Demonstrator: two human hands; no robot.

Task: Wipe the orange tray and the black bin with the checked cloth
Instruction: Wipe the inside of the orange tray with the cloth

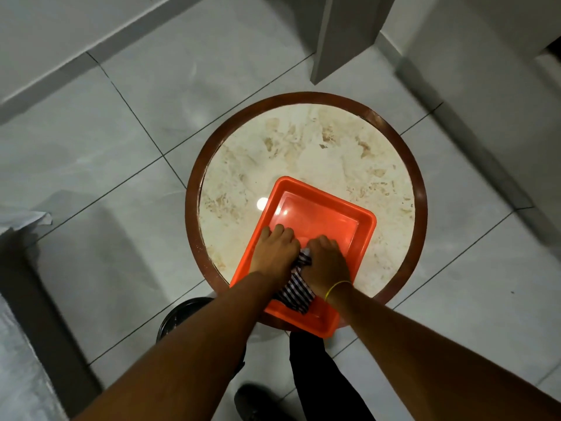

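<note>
Checked cloth (296, 288) under both hands, inside orange tray (362, 235).

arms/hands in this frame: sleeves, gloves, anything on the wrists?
Both forearms are bare, with no sleeves in view and no gloves. The right hand has a thin yellow band around its wrist. The left hand shows no band, watch or ring.

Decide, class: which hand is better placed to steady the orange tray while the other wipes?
The left hand. It lies by the orange tray's left rim, fingers on the floor inside. The right hand is bunched on the checked cloth, so it probably wipes.
</note>
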